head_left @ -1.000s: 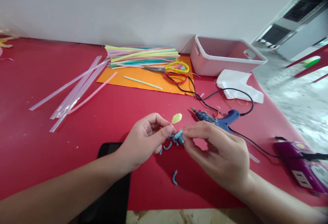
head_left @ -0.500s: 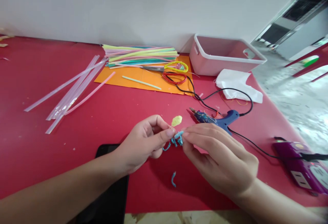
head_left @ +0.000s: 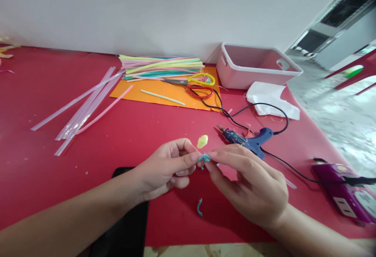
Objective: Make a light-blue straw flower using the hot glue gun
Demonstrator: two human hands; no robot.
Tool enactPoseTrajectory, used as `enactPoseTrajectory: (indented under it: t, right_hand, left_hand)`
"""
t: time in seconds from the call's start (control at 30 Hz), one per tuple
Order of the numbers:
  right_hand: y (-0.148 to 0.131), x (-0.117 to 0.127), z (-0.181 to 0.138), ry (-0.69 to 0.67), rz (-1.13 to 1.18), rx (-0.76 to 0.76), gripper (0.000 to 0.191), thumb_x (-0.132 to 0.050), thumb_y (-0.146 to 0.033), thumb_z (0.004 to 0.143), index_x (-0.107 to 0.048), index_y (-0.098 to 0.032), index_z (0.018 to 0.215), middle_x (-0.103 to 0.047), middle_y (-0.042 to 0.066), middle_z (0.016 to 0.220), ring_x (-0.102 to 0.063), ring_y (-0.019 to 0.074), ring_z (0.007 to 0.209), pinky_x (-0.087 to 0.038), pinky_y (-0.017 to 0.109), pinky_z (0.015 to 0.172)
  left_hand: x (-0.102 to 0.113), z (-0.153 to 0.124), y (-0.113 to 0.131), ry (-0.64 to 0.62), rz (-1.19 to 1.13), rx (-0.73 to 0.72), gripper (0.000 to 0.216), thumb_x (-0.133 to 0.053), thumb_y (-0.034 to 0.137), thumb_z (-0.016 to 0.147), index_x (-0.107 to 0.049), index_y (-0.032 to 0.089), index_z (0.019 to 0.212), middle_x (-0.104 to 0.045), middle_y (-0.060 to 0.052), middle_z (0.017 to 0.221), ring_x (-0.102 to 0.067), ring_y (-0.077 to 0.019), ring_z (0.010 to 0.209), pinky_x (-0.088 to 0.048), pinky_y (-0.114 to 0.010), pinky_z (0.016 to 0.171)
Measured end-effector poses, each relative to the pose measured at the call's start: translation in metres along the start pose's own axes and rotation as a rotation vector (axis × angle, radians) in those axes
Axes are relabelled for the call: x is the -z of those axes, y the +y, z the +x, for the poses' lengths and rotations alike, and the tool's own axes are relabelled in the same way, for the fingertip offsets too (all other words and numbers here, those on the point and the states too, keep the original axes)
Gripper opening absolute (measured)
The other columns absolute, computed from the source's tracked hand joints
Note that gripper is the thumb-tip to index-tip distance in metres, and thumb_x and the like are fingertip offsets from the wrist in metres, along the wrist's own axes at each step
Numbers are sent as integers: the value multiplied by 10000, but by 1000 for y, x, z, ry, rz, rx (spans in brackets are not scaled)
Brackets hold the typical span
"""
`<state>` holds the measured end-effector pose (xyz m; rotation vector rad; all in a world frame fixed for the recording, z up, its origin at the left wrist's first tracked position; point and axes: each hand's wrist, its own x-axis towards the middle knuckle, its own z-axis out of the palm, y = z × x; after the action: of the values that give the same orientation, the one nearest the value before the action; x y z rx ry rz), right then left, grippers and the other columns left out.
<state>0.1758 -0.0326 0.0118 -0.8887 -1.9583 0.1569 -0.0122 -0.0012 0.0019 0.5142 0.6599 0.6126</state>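
My left hand (head_left: 173,167) and my right hand (head_left: 249,182) meet over the red table, fingertips pinched on a small curled blue piece (head_left: 204,158) that looks like bent pipe cleaner. The fingers partly cover it. Just beyond the fingertips shows a yellow leaf-shaped piece (head_left: 202,141); whether it joins the blue one I cannot tell. A loose short blue piece (head_left: 199,207) lies on the table below my hands. The blue glue gun (head_left: 249,139) rests past my right hand, its metal tip pointing left.
Pipe cleaners (head_left: 164,67) and scissors (head_left: 188,81) lie on an orange sheet (head_left: 129,93). Clear glue sticks (head_left: 88,110) are at left. A pink basket (head_left: 243,76), white cloth (head_left: 270,96) and purple power strip (head_left: 337,190) stand right. A black flat device (head_left: 123,225) lies under my left forearm.
The blue piece has been turned between my fingers and now shows as a small arch. My right fingers have shifted slightly left and down. The view has tilted a little.
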Motion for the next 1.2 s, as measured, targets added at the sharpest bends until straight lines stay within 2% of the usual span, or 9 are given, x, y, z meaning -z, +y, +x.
enactPoseTrajectory:
  t: [0.2,0.37,0.57,0.87,1.2]
  right_hand:
    - [1,5,3,-10,-67,51,199,-712,-40,817,-710,-164,973,-735,60,855,-692,146,747,-611,295,678]
    - [3,8,2,-30,-83,87,220,-705,-33,811,-710,-162,990,-733,58,861,-699,157,773,-611,310,687]
    - [5,13,8,80,-192,101,243,-739,-24,759,-693,-201,919,-709,30,755,-667,156,676,-578,308,629]
    - [9,10,6,115,-192,59,248,-737,-16,754,-656,-207,891,-663,25,730,-629,148,661,-546,305,596]
    - [5,7,3,83,-133,-3,217,-732,-19,767,-645,-188,871,-652,31,742,-622,133,673,-547,288,610]
  left_hand:
    - [0,0,-1,-56,-25,28,308,-841,255,782,-550,155,757,-515,66,579,-244,2,444,-246,-62,372]
    - [-2,0,0,-45,-27,49,290,-831,202,787,-546,150,764,-556,57,591,-281,1,443,-259,-56,371]
    - [-2,1,1,21,-60,14,248,-776,197,829,-549,144,744,-665,-15,746,-359,-10,467,-270,-61,356]
    - [-1,-1,-2,-31,33,2,241,-717,291,900,-557,159,778,-651,16,724,-254,10,427,-226,-44,360]
    - [-1,0,-4,-53,60,62,220,-730,339,886,-586,190,814,-642,20,674,-461,-44,488,-364,-56,348]
